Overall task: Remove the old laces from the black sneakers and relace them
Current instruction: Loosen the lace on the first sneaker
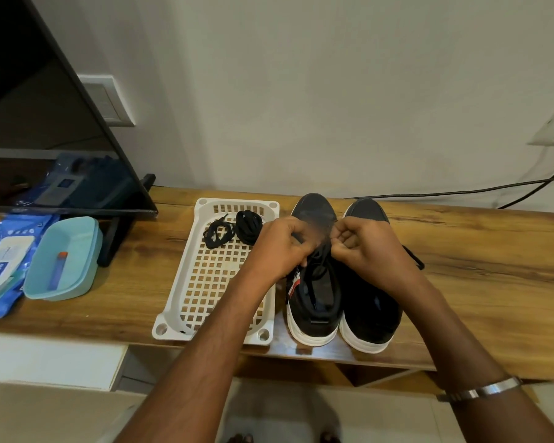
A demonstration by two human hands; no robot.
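Head view: two bare forearms are reaching in from the bottom edge, a metal bangle sitting on the right wrist. Two black sneakers are standing side by side on the wooden shelf, heels nearest. Left hand and right hand are meeting over the left sneaker, fingers of both curled and pinching a black lace at the upper eyelets; the lace is running down from the fingertips into the shoe opening. Right sneaker is sitting just beside, partly under the right hand. White slotted tray is lying left of the shoes, holding spare black laces at its far end. Further left, a teal tub and a blue wipes pack. A dark screen is standing behind them.
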